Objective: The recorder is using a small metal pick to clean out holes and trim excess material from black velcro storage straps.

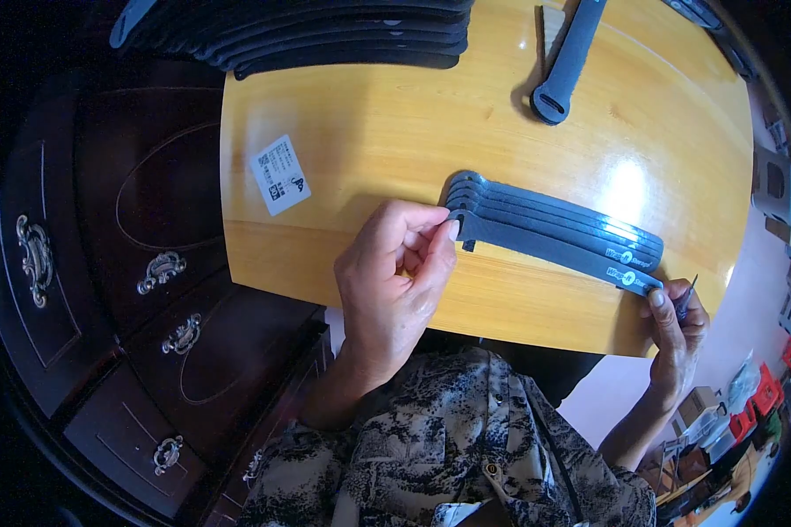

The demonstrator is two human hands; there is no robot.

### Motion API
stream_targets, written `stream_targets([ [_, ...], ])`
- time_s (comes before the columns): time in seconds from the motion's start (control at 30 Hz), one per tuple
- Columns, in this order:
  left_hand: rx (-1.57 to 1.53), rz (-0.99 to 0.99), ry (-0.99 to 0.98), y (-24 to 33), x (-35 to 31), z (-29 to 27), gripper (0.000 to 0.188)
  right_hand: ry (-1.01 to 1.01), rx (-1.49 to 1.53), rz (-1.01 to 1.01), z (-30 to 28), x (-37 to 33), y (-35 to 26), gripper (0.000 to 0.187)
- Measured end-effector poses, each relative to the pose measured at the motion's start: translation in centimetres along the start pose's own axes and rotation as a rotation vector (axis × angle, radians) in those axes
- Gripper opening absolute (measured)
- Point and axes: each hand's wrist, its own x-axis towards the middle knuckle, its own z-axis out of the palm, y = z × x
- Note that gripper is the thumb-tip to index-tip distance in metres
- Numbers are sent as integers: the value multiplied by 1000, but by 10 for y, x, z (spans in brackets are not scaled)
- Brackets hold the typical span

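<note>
A dark grey hook-and-loop strap (545, 249) with white print stretches between my two hands above the near part of the table. My left hand (391, 281) pinches its left end between thumb and fingertips. At the other end, my right hand (675, 338) grips the strap's printed tip. A small dark tool with a thin pointed tip (684, 303) is also held in the right hand; its kind is not clear. Just behind the held strap, several matching straps (554, 204) lie overlapped in a row, rounded ends lined up.
The glossy wooden table (351, 149) carries a large pile of dark straps (351, 44) at the far left. A white printed card (280, 174) lies on the left. More straps with a slotted end (554, 97) rest far right. Dark drawers (163, 272) stand at left.
</note>
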Motion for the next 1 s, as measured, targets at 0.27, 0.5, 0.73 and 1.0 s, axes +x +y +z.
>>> stream_targets([
  [0.27, -27, -49, 6, 5, 1, 3, 15, 3, -30, -26, 3, 2, -2, 18],
  [0.5, 63, -23, -1, 6, 2, 2, 15, 20, -30, 8, 3, 2, 0, 19],
  [0.73, 83, -29, 2, 11, 2, 3, 16, 24, -6, -10, 5, 2, -1, 17],
  [1.0, 68, -51, -32, 7, 2, 6, 12, 54, -70, 12, 8, 1, -2, 14],
])
